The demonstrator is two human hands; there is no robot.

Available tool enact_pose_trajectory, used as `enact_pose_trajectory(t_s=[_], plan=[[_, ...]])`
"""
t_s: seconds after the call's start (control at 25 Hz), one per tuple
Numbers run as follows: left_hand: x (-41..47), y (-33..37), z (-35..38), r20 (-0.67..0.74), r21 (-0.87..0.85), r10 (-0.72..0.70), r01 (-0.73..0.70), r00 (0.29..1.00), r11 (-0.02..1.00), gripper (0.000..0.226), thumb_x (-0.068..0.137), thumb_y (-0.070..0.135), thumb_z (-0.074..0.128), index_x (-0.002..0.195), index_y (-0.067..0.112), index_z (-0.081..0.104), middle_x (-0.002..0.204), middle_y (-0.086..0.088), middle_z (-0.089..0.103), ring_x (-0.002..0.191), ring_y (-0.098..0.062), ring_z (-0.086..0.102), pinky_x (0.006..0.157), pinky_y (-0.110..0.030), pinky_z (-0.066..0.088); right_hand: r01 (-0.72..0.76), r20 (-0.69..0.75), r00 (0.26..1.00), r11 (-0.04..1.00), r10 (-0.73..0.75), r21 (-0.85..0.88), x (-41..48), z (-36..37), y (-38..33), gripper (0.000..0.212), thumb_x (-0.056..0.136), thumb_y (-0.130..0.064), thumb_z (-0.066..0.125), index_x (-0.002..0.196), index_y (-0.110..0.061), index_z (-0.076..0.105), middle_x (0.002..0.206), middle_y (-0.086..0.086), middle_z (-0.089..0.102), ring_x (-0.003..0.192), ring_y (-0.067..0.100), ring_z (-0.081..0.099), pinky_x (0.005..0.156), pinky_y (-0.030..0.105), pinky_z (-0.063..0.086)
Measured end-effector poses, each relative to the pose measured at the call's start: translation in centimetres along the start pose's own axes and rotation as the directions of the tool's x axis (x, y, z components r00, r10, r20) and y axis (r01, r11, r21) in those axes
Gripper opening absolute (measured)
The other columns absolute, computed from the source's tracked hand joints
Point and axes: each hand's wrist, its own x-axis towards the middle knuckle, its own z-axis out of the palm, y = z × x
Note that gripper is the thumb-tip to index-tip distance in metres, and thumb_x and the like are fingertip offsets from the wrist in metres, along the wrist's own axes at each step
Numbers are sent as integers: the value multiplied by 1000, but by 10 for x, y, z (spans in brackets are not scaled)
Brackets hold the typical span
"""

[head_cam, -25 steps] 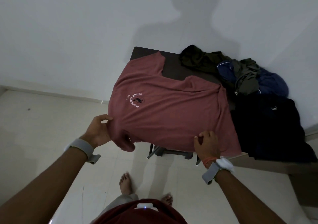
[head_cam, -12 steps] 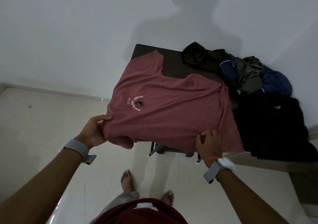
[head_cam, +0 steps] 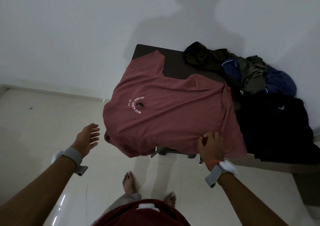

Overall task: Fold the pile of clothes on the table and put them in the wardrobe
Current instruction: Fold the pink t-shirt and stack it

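Our red T-shirt (head_cam: 173, 114) lies spread, unfolded, on the dark table (head_cam: 174, 66), hem overhanging the near edge. Our right hand (head_cam: 210, 144) grips the hem; our left hand (head_cam: 88, 139) hovers beside it, fingers spread, empty. The pile of clothes (head_cam: 251, 73) waits; folding has barely begun, we judge.

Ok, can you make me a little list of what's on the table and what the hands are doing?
Table: dark table against the white wall
Shirt: red T-shirt spread out, logo up, near edge hanging over the table
Left hand: left hand open, beside the shirt, touching nothing
Right hand: right hand holds the shirt's near edge
Pile: dark green garment, blue garment, black garment, right of the shirt
Folding: not yet begun
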Motion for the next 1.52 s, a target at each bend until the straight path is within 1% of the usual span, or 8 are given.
enact_pose_trajectory(t_s=[0.24,0.36,0.48,0.8,1.04,1.28,1.4,1.52], plan=[[2,0,32,108,89,100,-110,989,990,35,93,29,68,123,11,66,117,-8,68,109,-27,62,108,-45,44,10,-24,1000,997,-12,-70,-2,1,2,21,86,-32,56,94,-13,60,101,13,58,96,35,53,81,47,49],[3,0,41,129,131,159,-176,979,976,35,95,25,68,124,7,63,118,-8,67,111,-28,62,103,-45,48,-50,-9,999,993,49,-109,-13,12,10,51,91,-43,47,127,-9,60,142,20,53,132,40,46,108,58,34],[4,-4,50,23,106,278,-279,960,954,25,98,16,64,118,2,63,112,-14,65,104,-30,61,88,-43,50,-33,33,999,996,36,-87,-18,10,18,61,95,-49,44,139,-9,55,153,18,45,142,37,39,116,57,27],[19,-12,52,-202,300,539,-472,818,829,22,97,27,64,105,10,76,92,-11,71,88,-25,63,87,-42,53,-88,-20,996,991,86,-96,-28,-11,49,60,96,-48,47,134,-4,59,144,20,53,129,41,48,104,51,43],[27,-18,59,-498,248,451,-377,741,893,35,97,24,51,94,-7,67,87,-26,64,85,-37,62,74,-42,46,-73,-144,988,984,50,-163,-21,-33,49,39,97,-46,46,93,-11,64,91,12,63,87,34,55,73,41,45],[25,-13,64,-337,343,387,-271,858,899,50,93,27,58,138,8,47,133,-14,56,118,-34,56,105,-49,46,-111,45,992,992,114,-60,-7,-15,53,69,97,-53,41,144,-2,50,148,24,46,137,41,41,113,53,36],[33,-12,67,-238,399,443,-329,865,856,41,91,25,50,123,0,58,113,-16,62,105,-32,58,93,-43,48,-99,118,987,989,112,-111,-10,-10,58,79,97,-60,31,151,-3,41,159,21,33,149,39,27,121,50,25],[34,-13,70,-134,443,472,-373,871,815,29,98,18,44,102,-1,65,98,-15,63,92,-28,55,82,-40,44,-106,52,992,980,116,-167,-19,-15,62,75,98,-57,37,147,-1,46,153,24,42,141,42,39,115,52,36]])
